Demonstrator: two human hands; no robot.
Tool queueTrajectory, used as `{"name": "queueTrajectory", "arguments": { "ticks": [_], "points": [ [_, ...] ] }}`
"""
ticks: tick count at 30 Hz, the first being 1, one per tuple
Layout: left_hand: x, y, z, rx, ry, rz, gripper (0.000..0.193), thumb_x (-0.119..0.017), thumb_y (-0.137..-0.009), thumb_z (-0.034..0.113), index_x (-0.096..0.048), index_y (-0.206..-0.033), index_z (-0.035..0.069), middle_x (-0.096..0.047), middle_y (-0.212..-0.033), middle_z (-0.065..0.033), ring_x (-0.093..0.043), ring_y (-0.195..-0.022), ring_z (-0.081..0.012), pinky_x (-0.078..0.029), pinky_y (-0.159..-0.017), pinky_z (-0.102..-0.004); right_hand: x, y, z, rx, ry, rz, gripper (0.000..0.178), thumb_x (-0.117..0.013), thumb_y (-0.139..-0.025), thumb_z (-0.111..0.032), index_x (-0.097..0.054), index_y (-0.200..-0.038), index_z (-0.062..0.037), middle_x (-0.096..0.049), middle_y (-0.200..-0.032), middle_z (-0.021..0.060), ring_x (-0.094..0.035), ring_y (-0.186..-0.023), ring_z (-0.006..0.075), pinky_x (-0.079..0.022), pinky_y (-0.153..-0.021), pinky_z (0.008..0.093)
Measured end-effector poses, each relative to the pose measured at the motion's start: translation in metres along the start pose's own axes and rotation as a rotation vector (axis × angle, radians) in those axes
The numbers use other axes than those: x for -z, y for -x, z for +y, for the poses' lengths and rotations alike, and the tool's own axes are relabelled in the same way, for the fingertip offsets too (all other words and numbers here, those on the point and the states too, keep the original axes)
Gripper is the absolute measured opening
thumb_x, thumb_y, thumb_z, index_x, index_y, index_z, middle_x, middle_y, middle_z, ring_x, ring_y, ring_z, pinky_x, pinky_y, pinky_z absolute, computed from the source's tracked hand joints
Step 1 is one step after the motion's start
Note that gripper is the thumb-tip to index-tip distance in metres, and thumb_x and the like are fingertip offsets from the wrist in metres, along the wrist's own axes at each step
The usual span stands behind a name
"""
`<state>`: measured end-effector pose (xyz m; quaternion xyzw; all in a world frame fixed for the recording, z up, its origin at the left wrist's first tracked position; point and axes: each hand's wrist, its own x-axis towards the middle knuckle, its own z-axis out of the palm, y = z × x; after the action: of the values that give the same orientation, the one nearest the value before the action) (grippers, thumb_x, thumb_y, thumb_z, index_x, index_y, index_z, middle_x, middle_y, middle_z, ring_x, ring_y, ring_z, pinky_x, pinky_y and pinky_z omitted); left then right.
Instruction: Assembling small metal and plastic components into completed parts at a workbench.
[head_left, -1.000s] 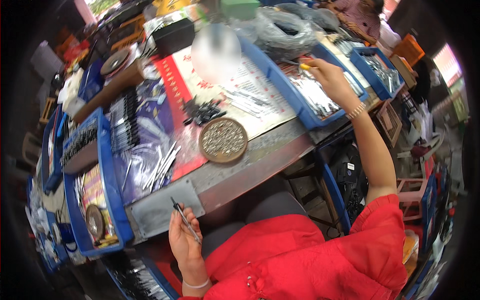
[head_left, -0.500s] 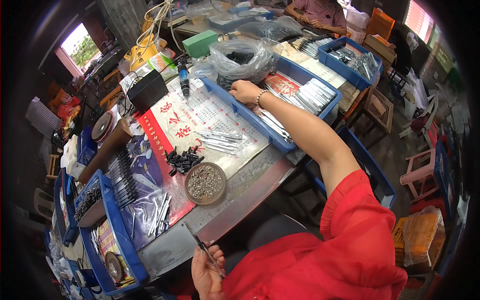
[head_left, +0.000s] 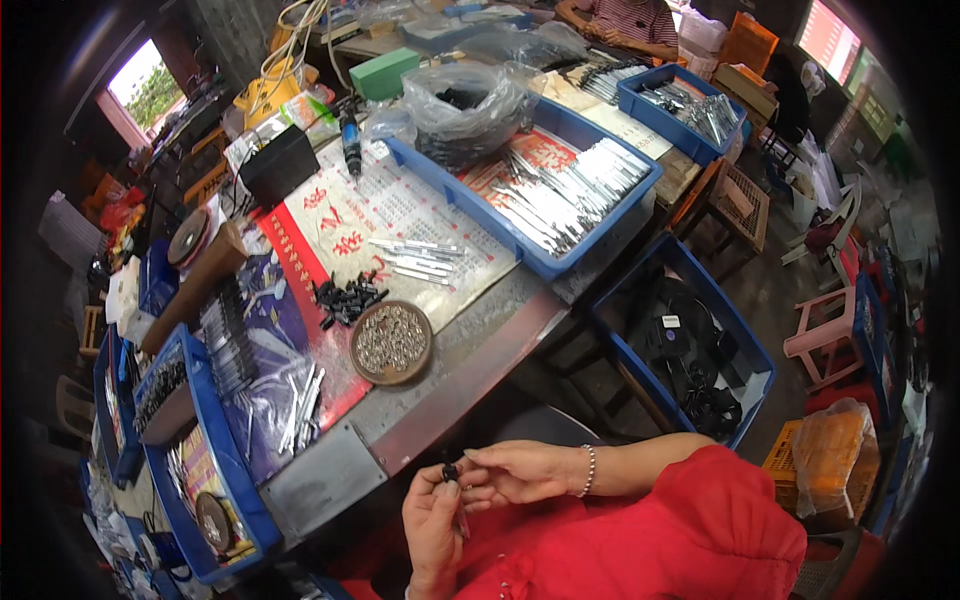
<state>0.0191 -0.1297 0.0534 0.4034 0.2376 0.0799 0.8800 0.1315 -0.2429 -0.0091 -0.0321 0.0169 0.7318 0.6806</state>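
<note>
In front of my lap, my left hand point(head_left: 432, 515) is closed round a slim pen-like rod, whose black end point(head_left: 450, 471) shows above my thumb and fingers. My right hand point(head_left: 525, 470), a beaded bracelet on its wrist, meets the left one at that black end. Its fingers are bent together, and whatever they pinch is too small to make out. Beyond the hands, on the table's near edge, stands a round dish point(head_left: 428, 352) of small metal pieces. Short black parts point(head_left: 345, 300) lie heaped beside it, with several silver rods point(head_left: 415, 258) farther back.
A blue tray point(head_left: 560, 265) of silver pen-like rods sits at the table's right edge, a clear plastic bag point(head_left: 465, 110) beside it. Another blue tray point(head_left: 215, 480) stands at left. Below right is a blue crate point(head_left: 700, 270) with black items. A person point(head_left: 640, 25) sits at the far side.
My right hand has come back from the blue tray by the plastic bag to my left hand. The left hand has risen slightly and turned its rod more upright. The whole view has shifted a little.
</note>
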Motion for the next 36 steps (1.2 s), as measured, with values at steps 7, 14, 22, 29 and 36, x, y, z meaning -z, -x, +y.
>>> {"name": "queueTrajectory", "arguments": {
  "ticks": [7, 14, 22, 29, 36],
  "points": [
    [0.005, 0.020, -0.001, -0.075, 0.010, 0.013, 0.018, -0.049, -0.088, 0.009, -0.045, -0.103, -0.002, -0.060, -0.098, -0.0232, -0.065, -0.074, -0.0250, -0.055, -0.063, -0.0285, -0.008, 0.000, 0.010, -0.009, 0.049, 0.185, 0.034, -0.037, -0.094, -0.019, -0.047, -0.115, 0.0067, -0.055, -0.110, 0.0139, -0.054, -0.099, 0.0209, -0.045, -0.084, 0.0313],
    [0.030, 0.040, -0.013, -0.043, 0.120, 0.067, 0.018, -0.049, -0.089, 0.010, -0.047, -0.103, -0.001, -0.061, -0.083, -0.0183, -0.060, -0.058, -0.0171, -0.050, -0.052, -0.0224, -0.003, 0.011, 0.017, 0.005, 0.302, 0.451, 0.031, -0.040, -0.093, -0.010, -0.042, -0.120, 0.0042, -0.057, -0.105, 0.0145, -0.058, -0.094, 0.0188, -0.048, -0.084, 0.0302],
    [0.037, 0.046, -0.018, 0.045, 0.173, 0.088, 0.036, -0.037, -0.095, 0.027, -0.049, -0.105, -0.005, -0.062, -0.079, -0.0157, -0.049, -0.046, -0.0116, -0.038, -0.040, -0.0200, -0.017, 0.021, 0.022, 0.066, 0.638, 0.571, 0.043, -0.053, -0.088, -0.013, -0.034, -0.125, -0.0014, -0.061, -0.086, 0.0140, -0.061, -0.063, 0.0129, -0.051, -0.059, 0.0230],
    [0.044, 0.042, -0.020, 0.201, 0.442, 0.001, 0.035, -0.038, -0.094, 0.027, -0.051, -0.106, -0.004, -0.056, -0.073, -0.0075, -0.041, -0.046, -0.0086, -0.033, -0.041, -0.0223, -0.021, 0.012, 0.022, 0.168, 0.902, 0.600, 0.009, -0.052, -0.088, -0.007, -0.047, -0.092, -0.0003, -0.062, -0.076, 0.0120, -0.059, -0.055, 0.0129, -0.048, -0.052, 0.0212],
    [0.058, 0.041, -0.043, 0.309, 0.787, -0.088, 0.032, -0.038, -0.095, 0.026, -0.052, -0.105, -0.001, -0.051, -0.070, -0.0048, -0.040, -0.048, -0.0080, -0.033, -0.043, -0.0213, -0.032, 0.013, 0.022, 0.212, 1.081, 0.530, 0.017, -0.047, -0.091, -0.008, -0.051, -0.101, 0.0058, -0.062, -0.089, 0.0151, -0.061, -0.070, 0.0142, -0.050, -0.068, 0.0257]
  ]
}}
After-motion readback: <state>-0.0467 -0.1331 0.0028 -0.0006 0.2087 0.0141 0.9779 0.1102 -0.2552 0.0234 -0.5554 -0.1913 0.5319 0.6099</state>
